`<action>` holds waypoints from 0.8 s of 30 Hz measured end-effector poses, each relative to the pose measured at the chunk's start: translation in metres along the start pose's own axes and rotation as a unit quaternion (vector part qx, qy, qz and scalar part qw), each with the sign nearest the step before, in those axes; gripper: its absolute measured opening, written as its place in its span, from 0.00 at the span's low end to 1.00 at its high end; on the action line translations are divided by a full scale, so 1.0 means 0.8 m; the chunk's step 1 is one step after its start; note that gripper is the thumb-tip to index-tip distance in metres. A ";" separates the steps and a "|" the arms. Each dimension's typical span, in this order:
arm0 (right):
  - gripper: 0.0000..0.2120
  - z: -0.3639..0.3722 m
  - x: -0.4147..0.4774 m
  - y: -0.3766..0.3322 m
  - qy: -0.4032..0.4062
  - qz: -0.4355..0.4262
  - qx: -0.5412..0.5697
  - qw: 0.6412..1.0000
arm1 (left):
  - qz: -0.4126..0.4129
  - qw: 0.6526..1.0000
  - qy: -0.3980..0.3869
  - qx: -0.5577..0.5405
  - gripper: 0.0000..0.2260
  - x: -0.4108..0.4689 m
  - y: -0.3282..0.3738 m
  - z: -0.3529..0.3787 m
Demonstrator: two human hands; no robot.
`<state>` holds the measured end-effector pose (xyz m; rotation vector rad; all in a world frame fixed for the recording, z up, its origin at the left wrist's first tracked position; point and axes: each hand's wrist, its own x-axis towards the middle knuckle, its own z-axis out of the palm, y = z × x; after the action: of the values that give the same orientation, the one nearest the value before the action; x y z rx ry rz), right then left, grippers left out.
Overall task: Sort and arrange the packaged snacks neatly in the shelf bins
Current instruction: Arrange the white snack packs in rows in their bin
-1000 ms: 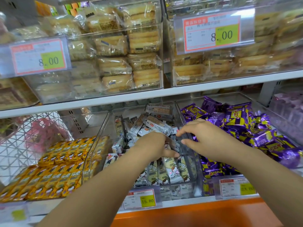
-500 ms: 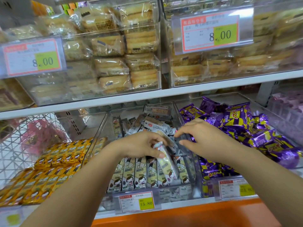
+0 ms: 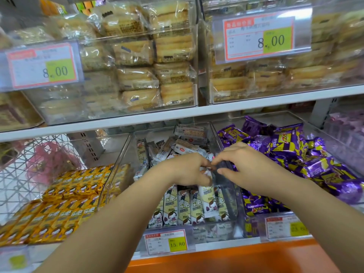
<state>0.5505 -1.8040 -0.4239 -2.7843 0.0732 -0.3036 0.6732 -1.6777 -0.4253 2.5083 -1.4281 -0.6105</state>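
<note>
A clear middle bin (image 3: 122, 164) holds white cartoon-print snack packets: a neat upright row (image 3: 183, 205) at the front and loose ones (image 3: 184, 148) piled at the back. My left hand (image 3: 185, 170) grips the top of one white packet (image 3: 208, 200) at the right end of the row, next to the bin's right wall. My right hand (image 3: 248, 166) hovers over that wall with fingers loosely bent, its index fingertip meeting my left fingers at the packet's top. The packet's upper end is hidden by my fingers.
Purple packets (image 3: 291, 152) fill the bin on the right, and yellow packets (image 3: 65, 203) lie in rows in the left one. Price tags (image 3: 167, 243) clip onto the bin fronts above an orange ledge (image 3: 236, 257). Bread packs (image 3: 157, 75) fill the bins on the shelf above.
My left hand has lifted a white packet from the pile and stood it at the right end of the front row. My right hand has closed in toward my left.
</note>
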 end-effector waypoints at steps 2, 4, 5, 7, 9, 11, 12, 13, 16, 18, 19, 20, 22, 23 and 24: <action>0.11 0.001 0.000 0.001 0.003 -0.005 0.004 1.000 | 0.004 0.998 0.024 -0.060 0.20 -0.001 -0.002 0.011; 0.10 0.002 0.001 0.002 0.007 -0.011 0.004 1.000 | 0.005 0.994 0.047 -0.102 0.21 -0.004 -0.007 0.019; 0.10 0.002 0.000 0.002 0.006 -0.012 0.004 1.000 | 0.008 0.992 0.055 -0.114 0.21 -0.007 -0.011 0.021; 0.11 0.001 0.000 0.002 0.005 -0.011 0.007 1.000 | 0.007 0.990 0.061 -0.127 0.21 -0.015 -0.021 0.021; 0.11 0.000 0.000 0.001 0.002 -0.007 0.011 1.000 | 0.008 0.989 0.059 -0.135 0.20 -0.021 -0.032 0.019; 0.10 0.001 -0.001 0.002 0.001 -0.006 0.015 1.000 | 0.017 0.988 0.050 -0.142 0.20 -0.027 -0.036 0.017; 0.10 0.001 -0.001 0.002 0.001 -0.006 0.016 1.000 | 0.021 0.988 0.048 -0.143 0.21 -0.030 -0.036 0.015; 0.10 0.001 -0.001 0.003 0.003 -0.005 0.017 1.000 | 0.020 0.988 0.050 -0.142 0.21 -0.031 -0.036 0.014; 0.11 0.001 -0.001 0.003 0.003 -0.005 0.016 1.000 | 0.026 0.991 0.040 -0.123 0.20 -0.034 -0.037 0.008; 0.10 0.002 -0.001 0.004 0.003 -0.007 0.012 1.000 | 0.030 0.994 0.014 -0.100 0.21 -0.032 -0.033 0.003; 0.10 0.003 0.000 0.005 0.003 -0.007 0.012 1.000 | 0.030 0.996 -0.001 -0.083 0.22 -0.028 -0.030 0.001; 0.11 0.003 0.000 0.005 0.005 -0.007 0.011 1.000 | 0.030 0.997 -0.013 -0.065 0.22 -0.021 -0.026 0.002; 0.11 0.003 0.000 0.005 0.007 -0.006 0.009 1.000 | 0.033 0.999 -0.031 -0.024 0.23 -0.005 -0.018 0.011; 0.11 0.003 -0.001 0.004 0.006 -0.006 0.009 1.000 | 0.031 0.999 -0.033 -0.007 0.23 0.001 -0.013 0.017; 0.11 0.003 -0.001 0.004 0.006 -0.008 0.009 1.000 | 0.027 0.999 -0.024 0.001 0.24 0.006 -0.011 0.023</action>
<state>0.5504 -1.8061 -0.4272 -2.7662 0.0521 -0.3237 0.6739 -1.6769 -0.4462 2.4640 -1.5088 -0.6648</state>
